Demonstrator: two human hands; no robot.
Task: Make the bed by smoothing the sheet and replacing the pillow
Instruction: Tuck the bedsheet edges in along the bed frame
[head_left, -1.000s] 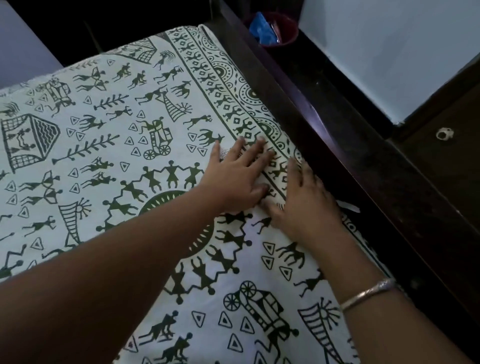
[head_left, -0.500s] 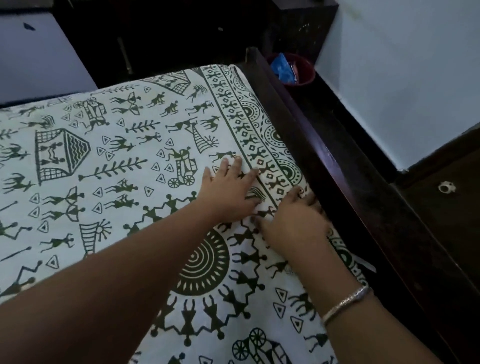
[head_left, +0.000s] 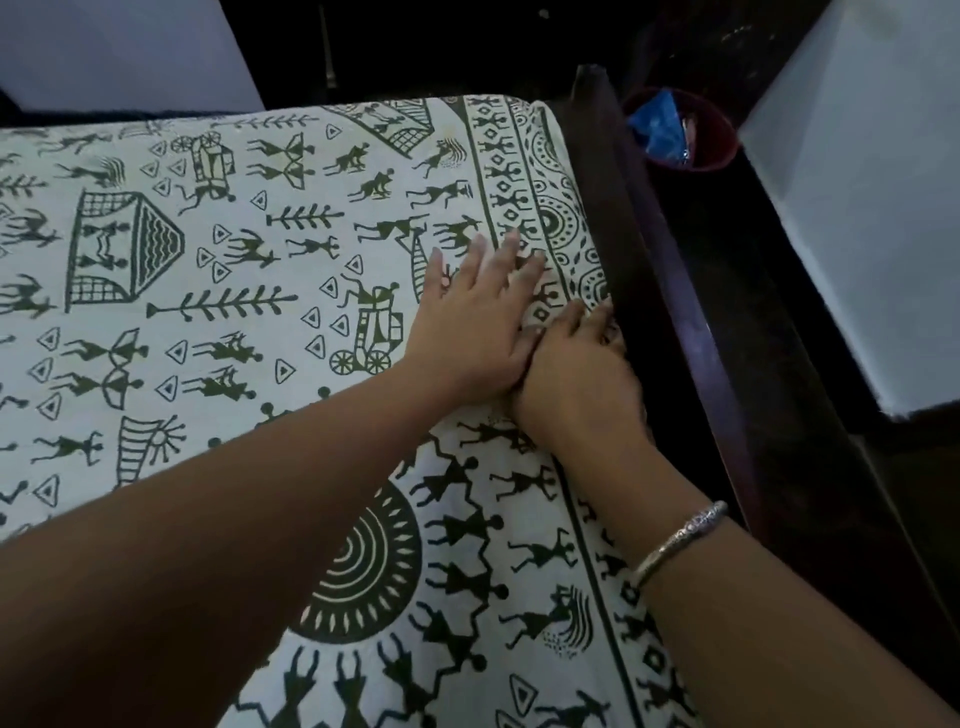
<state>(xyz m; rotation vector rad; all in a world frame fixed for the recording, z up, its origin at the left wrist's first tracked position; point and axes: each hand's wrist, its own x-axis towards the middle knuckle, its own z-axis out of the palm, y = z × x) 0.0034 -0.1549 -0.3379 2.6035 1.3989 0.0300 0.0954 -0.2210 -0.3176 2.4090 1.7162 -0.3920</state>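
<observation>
The sheet (head_left: 260, 322), white with dark green printed figures, lies flat over the bed. Its patterned border runs along the bed's right edge to the far right corner. The left hand (head_left: 475, 327) presses flat on it near that edge, fingers straight and spread. The right hand (head_left: 576, 379) touches the left, its fingers (head_left: 597, 322) bent down onto the border where cloth meets the dark wooden side rail (head_left: 696, 332). Whether they pinch the cloth I cannot tell (the fingertips are blurred). A metal bangle (head_left: 680, 535) circles the right wrist. Beyond the rail is a narrow dark gap, then a pale wall (head_left: 857, 208). A red bin (head_left: 727, 150) holding what looks like a blue packet (head_left: 657, 130) stands beside the rail's far end.
</observation>
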